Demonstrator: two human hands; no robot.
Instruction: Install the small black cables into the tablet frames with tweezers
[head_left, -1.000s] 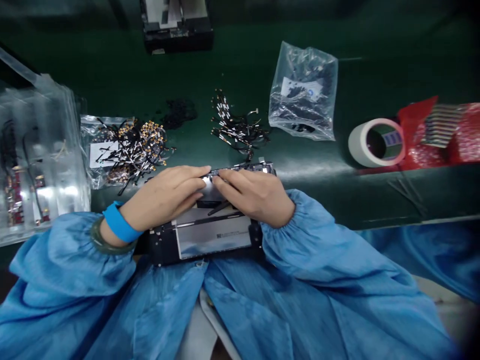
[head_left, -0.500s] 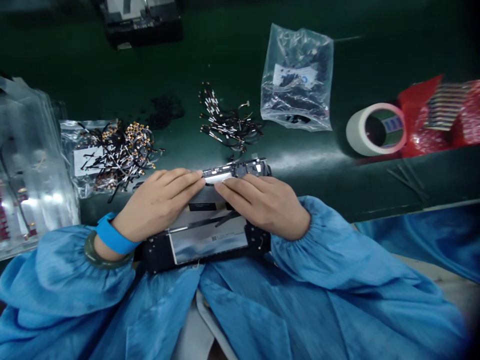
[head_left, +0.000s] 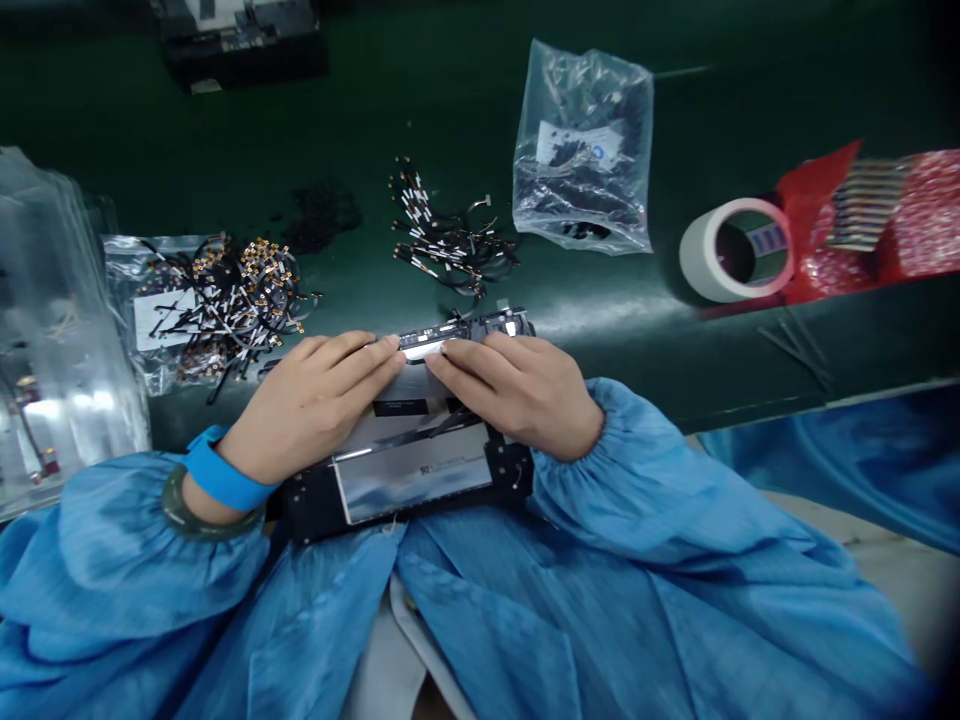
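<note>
An opened flat electronic device (head_left: pixel 416 472), perhaps a tablet, lies against my front, with a silver battery-like panel, black edges and a circuit board (head_left: pixel 491 328) along its far side. My left hand (head_left: pixel 311 405) lies over its left half, fingers together and tips pressing at the near edge of the board. From the right, my right hand (head_left: pixel 521 390) bends its fingers onto the same edge, thumb and fingertips beside a bright silver strip (head_left: pixel 421 351). Both hands are closed on the device. The fingers hide part of its middle, and whether they pinch a small part cannot be made out.
Beyond the device lies a heap of thin black cables (head_left: pixel 457 240). More cables (head_left: pixel 251 290) spill over a clear bag at left, near plastic trays (head_left: pixel 67 300). A bag of black parts (head_left: pixel 585 150), a tape roll (head_left: pixel 735 250) and red wrap (head_left: pixel 817 220) lie right.
The whole view has shifted slightly, so the things on the table appear further left. My hands stay on the device's far edge, with only slight finger movement.
</note>
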